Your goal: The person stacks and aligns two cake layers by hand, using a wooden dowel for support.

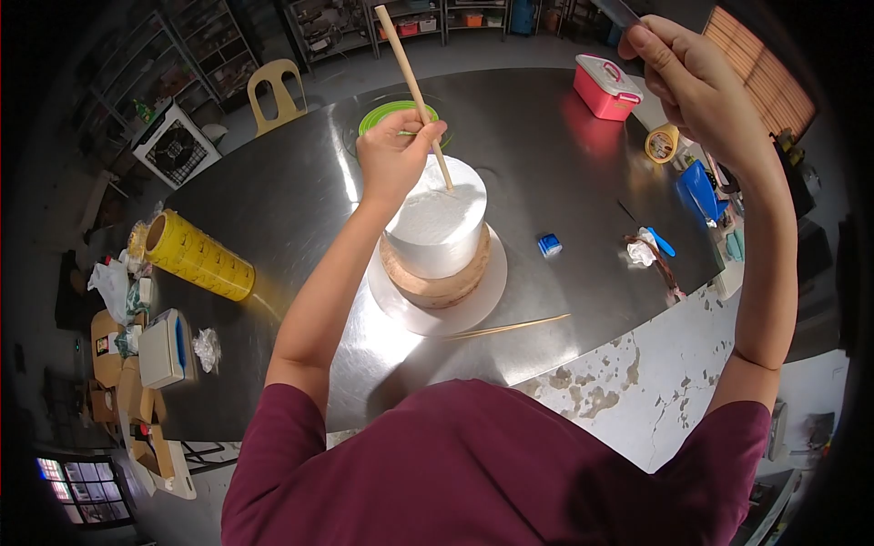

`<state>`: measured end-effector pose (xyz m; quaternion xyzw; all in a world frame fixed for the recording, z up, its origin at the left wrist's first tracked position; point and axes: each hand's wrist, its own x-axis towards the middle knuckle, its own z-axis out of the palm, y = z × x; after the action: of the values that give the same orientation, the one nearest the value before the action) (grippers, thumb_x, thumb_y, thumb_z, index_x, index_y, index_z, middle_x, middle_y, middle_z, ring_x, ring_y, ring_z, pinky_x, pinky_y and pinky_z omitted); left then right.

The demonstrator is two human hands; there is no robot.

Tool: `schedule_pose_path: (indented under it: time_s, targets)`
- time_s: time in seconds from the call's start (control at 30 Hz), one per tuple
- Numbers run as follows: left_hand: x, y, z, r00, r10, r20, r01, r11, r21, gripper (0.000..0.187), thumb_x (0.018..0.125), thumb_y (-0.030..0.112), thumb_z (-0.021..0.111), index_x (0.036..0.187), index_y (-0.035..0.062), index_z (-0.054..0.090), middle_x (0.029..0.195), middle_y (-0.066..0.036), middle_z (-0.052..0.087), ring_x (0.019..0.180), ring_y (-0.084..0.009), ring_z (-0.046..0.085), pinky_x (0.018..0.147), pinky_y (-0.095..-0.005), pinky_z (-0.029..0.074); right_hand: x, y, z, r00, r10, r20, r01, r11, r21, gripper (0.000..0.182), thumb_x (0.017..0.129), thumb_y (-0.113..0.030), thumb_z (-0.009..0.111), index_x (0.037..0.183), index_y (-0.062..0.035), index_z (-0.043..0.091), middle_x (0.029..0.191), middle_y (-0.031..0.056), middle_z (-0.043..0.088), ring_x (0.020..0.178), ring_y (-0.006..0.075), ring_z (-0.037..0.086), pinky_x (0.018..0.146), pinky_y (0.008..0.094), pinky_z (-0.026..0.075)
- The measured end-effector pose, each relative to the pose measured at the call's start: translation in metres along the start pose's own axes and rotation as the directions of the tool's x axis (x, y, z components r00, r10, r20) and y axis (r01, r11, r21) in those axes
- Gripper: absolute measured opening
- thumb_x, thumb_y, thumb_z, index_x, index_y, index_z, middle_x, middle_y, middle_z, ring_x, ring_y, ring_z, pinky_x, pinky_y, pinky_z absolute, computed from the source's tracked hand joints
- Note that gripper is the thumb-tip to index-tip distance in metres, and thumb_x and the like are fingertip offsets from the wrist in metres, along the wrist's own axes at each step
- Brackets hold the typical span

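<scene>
My left hand (398, 155) is closed around a long wooden dowel (407, 59), whose lower tip meets the top of a silvery-white round tier (442, 227). That tier sits on a wider brown, cake-like tier (435, 289), which stands on a white round board (487, 305). High at the upper right, my right hand (683, 64) is raised and wrapped around a flat dark-grey tool (616, 11). The tool's far part is cut off by the frame edge, so I cannot tell its kind. Two thin wooden sticks (510, 326) lie beside the board.
On the steel table (300, 218) stand a yellow roll (202, 257) and a pale scale-like box (164, 350) at left. A green round mat (373, 116) lies behind. Rightward are a small blue item (549, 244), crumpled white tissue (642, 247), a tape roll (662, 144) and a pink lidded box (604, 89).
</scene>
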<state>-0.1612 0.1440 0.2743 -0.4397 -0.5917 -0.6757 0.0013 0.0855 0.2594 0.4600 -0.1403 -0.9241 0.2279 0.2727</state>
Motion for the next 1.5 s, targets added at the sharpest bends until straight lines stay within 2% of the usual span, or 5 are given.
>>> schedule_pose_path:
  time_s: [0.43, 0.77, 0.87, 0.93, 1.5]
  targets:
    - [-0.005, 0.015, 0.013, 0.983, 0.054, 0.178, -0.064, 0.997, 0.051, 0.011, 0.08, 0.003, 0.065, 0.083, -0.0033, 0.057, 0.069, -0.008, 0.064, 0.068, -0.0139, 0.066, 0.06, -0.0234, 0.054, 0.006, -0.007, -0.004, 0.995, 0.084, 0.058, -0.091, 0.988, 0.128, 0.033, 0.096, -0.036, 0.042, 0.089, -0.0061, 0.055, 0.054, -0.0076, 0.03, 0.044, 0.0007, 0.025, 0.04, 0.0192, 0.02]
    - [-0.001, 0.022, 0.008, 0.976, 0.079, 0.202, -0.103, 0.988, 0.112, 0.011, 0.082, 0.003, 0.062, 0.083, -0.0046, 0.055, 0.073, -0.009, 0.062, 0.072, -0.0155, 0.066, 0.064, -0.0259, 0.057, 0.024, -0.051, 0.001, 0.988, -0.143, 0.065, 0.156, 0.934, -0.321, 0.027, 0.095, -0.021, 0.045, 0.086, 0.0017, 0.056, 0.061, 0.0032, 0.052, 0.052, 0.0116, 0.049, 0.051, 0.027, 0.043]
    - [0.0, 0.017, 0.008, 0.972, 0.108, 0.207, -0.13, 0.987, 0.096, 0.012, 0.081, 0.005, 0.064, 0.082, -0.0039, 0.055, 0.072, -0.009, 0.062, 0.071, -0.0149, 0.066, 0.063, -0.0263, 0.057, 0.019, -0.071, 0.004, 0.983, 0.175, 0.052, -0.157, 0.956, -0.247, 0.028, 0.094, -0.022, 0.045, 0.088, 0.003, 0.057, 0.065, 0.0066, 0.057, 0.056, 0.015, 0.052, 0.056, 0.0298, 0.046]
    - [0.001, 0.016, 0.008, 0.97, 0.123, 0.207, -0.147, 0.984, 0.102, 0.013, 0.08, 0.006, 0.065, 0.081, -0.0036, 0.056, 0.072, -0.009, 0.062, 0.07, -0.0146, 0.066, 0.062, -0.0264, 0.057, 0.008, -0.074, 0.014, 0.998, 0.046, -0.053, -0.06, 0.952, -0.299, 0.028, 0.094, -0.022, 0.045, 0.087, 0.0023, 0.057, 0.064, 0.005, 0.055, 0.056, 0.0134, 0.051, 0.054, 0.0287, 0.045]
    - [0.001, 0.02, 0.01, 0.973, 0.097, 0.209, -0.119, 0.988, 0.098, 0.014, 0.08, 0.006, 0.065, 0.081, -0.0042, 0.056, 0.072, -0.007, 0.061, 0.07, -0.0144, 0.066, 0.06, -0.0252, 0.056, 0.012, -0.074, 0.004, 0.981, 0.192, 0.04, -0.185, 0.974, -0.129, 0.025, 0.094, -0.02, 0.045, 0.085, 0.0011, 0.054, 0.059, -0.0008, 0.046, 0.052, 0.0089, 0.047, 0.049, 0.0254, 0.041]
